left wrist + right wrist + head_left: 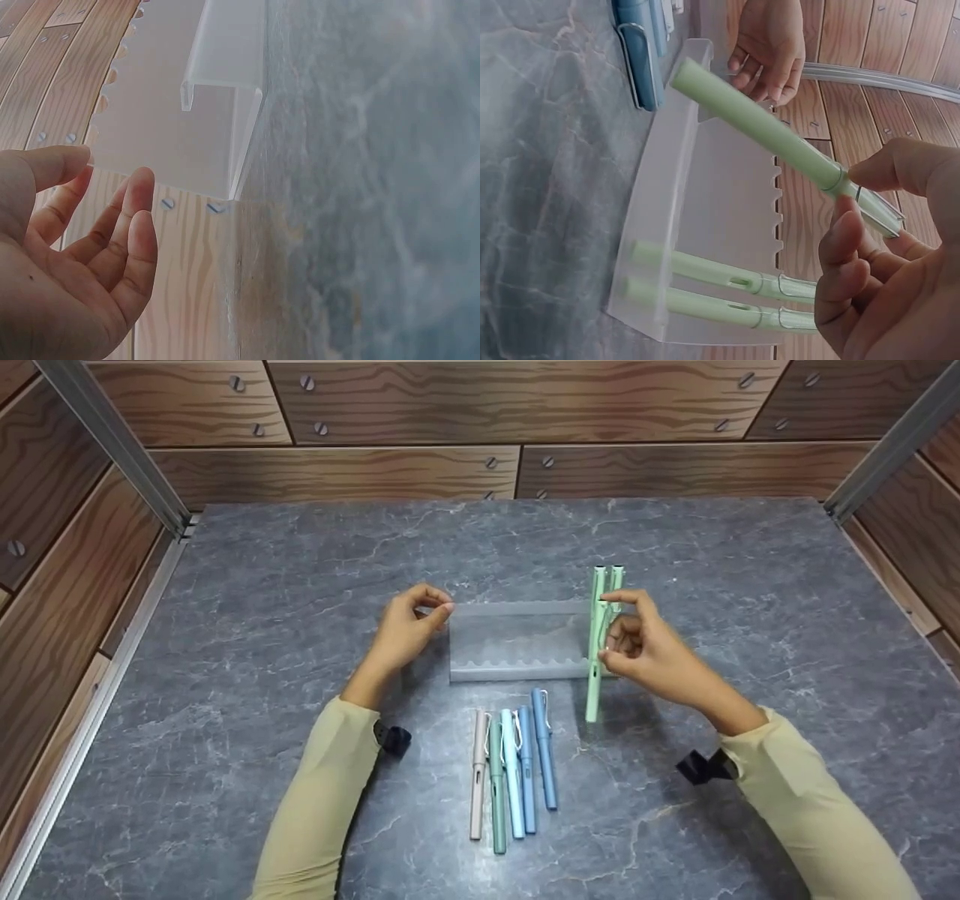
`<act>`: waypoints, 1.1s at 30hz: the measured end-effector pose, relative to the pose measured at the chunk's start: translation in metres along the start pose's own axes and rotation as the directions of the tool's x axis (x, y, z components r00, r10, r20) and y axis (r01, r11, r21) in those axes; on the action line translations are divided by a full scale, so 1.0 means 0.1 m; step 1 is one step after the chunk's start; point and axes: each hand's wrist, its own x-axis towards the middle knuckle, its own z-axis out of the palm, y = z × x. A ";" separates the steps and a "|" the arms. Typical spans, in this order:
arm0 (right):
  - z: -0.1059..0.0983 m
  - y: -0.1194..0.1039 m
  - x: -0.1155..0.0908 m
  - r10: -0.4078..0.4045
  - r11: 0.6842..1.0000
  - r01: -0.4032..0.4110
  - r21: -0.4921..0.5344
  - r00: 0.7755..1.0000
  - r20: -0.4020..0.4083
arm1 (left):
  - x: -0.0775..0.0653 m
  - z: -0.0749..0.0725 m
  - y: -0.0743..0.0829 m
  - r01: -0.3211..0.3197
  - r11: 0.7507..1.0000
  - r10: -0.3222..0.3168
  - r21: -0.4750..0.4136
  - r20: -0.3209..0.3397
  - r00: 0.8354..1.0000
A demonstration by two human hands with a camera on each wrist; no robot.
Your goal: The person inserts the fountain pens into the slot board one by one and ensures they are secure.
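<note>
Table (pixel 262 622), grey marbled: bears all items. Clear pen rack (pixel 517 639): on the table, bearings taken about it in the head view; judged light, so liable to slide if pushed unsupported. Left hand (pixel 405 631), at 10 o'clock: thumb and index finger in a narrow pinch at the rack's corner; slackening could free the rack to shift. Right hand (pixel 654 654), at 3 o'clock: narrow pinch on the cap end of a green pen (pixel 761 129), tilted above the rack, barrel towards 6 o'clock. A weak cap-end hold could let the barrel swing against the two racked pens (pixel 712 268) at 3 o'clock. Five loose pens (pixel 512 772), at 6 o'clock: a dropped pen could scatter them.
</note>
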 end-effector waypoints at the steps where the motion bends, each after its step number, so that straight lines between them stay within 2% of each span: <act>1: 0.00 -0.01 0.01 -0.002 1.000 0.002 -0.012 1.000 -0.003 | 0.00 0.00 0.00 0.001 1.000 -0.001 -0.002 -0.001 1.000; 14: 0.01 -0.06 0.10 -0.032 0.983 0.021 -0.183 0.998 -0.057 | 0.00 -0.01 0.01 0.016 1.000 -0.016 0.002 0.015 1.000; 23: 0.05 -0.05 0.15 -0.044 0.979 0.015 -0.201 0.990 -0.137 | -0.01 0.00 0.00 0.020 1.000 -0.020 -0.009 0.013 1.000; 33: 0.05 -0.02 0.21 -0.089 0.944 0.014 -0.330 0.973 -0.213 | -0.01 0.00 0.00 0.014 1.000 -0.013 -0.014 0.015 1.000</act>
